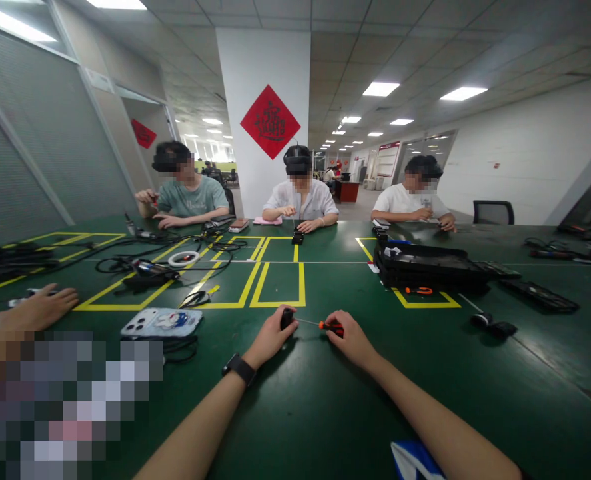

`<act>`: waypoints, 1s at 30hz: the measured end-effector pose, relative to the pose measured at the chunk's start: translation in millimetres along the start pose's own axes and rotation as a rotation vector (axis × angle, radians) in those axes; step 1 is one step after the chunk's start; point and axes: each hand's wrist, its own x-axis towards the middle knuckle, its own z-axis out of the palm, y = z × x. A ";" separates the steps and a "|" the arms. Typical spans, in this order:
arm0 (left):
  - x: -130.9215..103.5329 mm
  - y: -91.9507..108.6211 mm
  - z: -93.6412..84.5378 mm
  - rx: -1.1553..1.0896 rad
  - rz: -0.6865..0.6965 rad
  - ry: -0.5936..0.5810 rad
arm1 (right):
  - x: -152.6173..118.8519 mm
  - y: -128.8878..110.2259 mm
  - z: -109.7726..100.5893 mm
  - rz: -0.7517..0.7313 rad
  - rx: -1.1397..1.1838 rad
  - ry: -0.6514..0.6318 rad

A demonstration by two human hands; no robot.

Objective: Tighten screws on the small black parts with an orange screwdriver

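Note:
My right hand (349, 339) is closed around the red and black handle of a screwdriver (331, 327) with an orange collar. Its thin metal shaft points left, toward my left hand (274, 333). Between the left thumb and fingers I grip a small black part (287, 317), mostly covered by the hand. The shaft's tip reaches this part; whether it sits in a screw cannot be made out. Both hands are just above the green table (295, 413), and a dark watch (238, 369) is on my left wrist.
A phone in a patterned case (162, 323) lies left of my hands, near cables and a white tape roll (184, 259). Black trays (425, 263) are stacked at the right, with an orange-handled tool (419, 291) before them. Another person's hand (45, 307) rests at far left; three people sit opposite.

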 end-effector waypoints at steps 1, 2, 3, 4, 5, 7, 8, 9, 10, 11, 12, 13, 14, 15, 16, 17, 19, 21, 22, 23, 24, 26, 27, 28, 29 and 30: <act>0.0 -0.4 0.2 0.001 0.006 -0.002 | -0.1 0.0 0.4 0.002 -0.001 0.001; 0.1 -0.9 0.4 0.002 0.011 -0.005 | -0.2 0.3 0.9 0.005 -0.003 0.001; 0.1 -1.3 0.5 0.003 0.015 -0.009 | -0.1 0.8 1.5 0.009 -0.005 -0.001; 0.1 -1.7 0.5 0.004 0.018 -0.013 | 0.0 1.5 2.0 0.011 -0.008 -0.006; 0.2 -1.9 0.4 0.006 0.019 -0.015 | 0.2 2.2 2.4 0.011 -0.011 -0.013; 0.3 -2.1 0.1 0.010 0.021 -0.016 | 0.7 3.5 2.7 0.004 -0.015 -0.029; 0.4 -1.9 -0.1 0.012 0.020 -0.014 | 1.0 3.9 2.5 -0.002 -0.014 -0.036; 0.5 -1.7 -0.3 0.012 0.017 -0.014 | 1.2 4.0 2.0 -0.009 -0.011 -0.038; 0.7 -1.3 -0.5 0.010 0.011 -0.013 | 1.3 3.9 1.3 -0.014 -0.007 -0.036; 0.8 -0.9 -0.7 0.008 0.003 -0.014 | 1.4 3.6 0.5 -0.018 -0.003 -0.031; 0.8 -0.4 -0.7 0.005 -0.005 -0.014 | 1.3 3.2 -0.3 -0.020 0.001 -0.024; 0.9 0.0 -0.8 0.002 -0.011 -0.015 | 1.2 2.7 -1.0 -0.021 0.005 -0.017; 0.9 0.5 -0.7 0.000 -0.013 -0.015 | 1.0 2.2 -1.5 -0.020 0.009 -0.012; 0.8 0.9 -0.7 -0.002 -0.011 -0.013 | 0.7 1.7 -1.8 -0.019 0.013 -0.010; 0.7 1.3 -0.6 -0.003 -0.008 -0.012 | 0.5 1.3 -1.8 -0.017 0.019 -0.010; 0.7 1.7 -0.6 -0.003 -0.005 -0.011 | 0.4 1.1 -1.5 -0.013 0.024 -0.010; 0.7 2.4 -0.7 -0.002 -0.005 -0.013 | 0.4 1.2 -0.4 0.006 0.026 -0.002; 0.8 2.8 -1.0 0.001 -0.009 -0.014 | 1.0 2.1 0.9 0.034 0.017 0.006; 0.8 2.8 -1.1 0.001 -0.010 -0.015 | 1.4 2.8 1.5 0.044 0.011 0.005; 0.9 2.7 -1.2 0.000 -0.012 -0.017 | 1.8 3.5 1.8 0.050 0.004 0.001; 1.0 2.5 -1.3 -0.002 -0.013 -0.020 | 2.2 4.3 2.0 0.050 -0.002 -0.006; 1.1 1.7 -1.1 -0.004 -0.011 -0.021 | 2.6 5.3 1.8 0.041 -0.012 -0.021; 1.1 1.3 -1.0 -0.004 -0.009 -0.019 | 2.6 5.6 1.5 0.035 -0.013 -0.025; 1.2 1.0 -0.8 -0.004 -0.007 -0.017 | 2.4 5.7 1.2 0.029 -0.011 -0.028; 1.2 0.8 -0.5 -0.004 -0.006 -0.016 | 2.2 5.6 0.8 0.025 -0.003 -0.029; 1.2 0.8 -0.3 -0.005 -0.005 -0.013 | 1.8 5.4 0.6 0.022 0.008 -0.029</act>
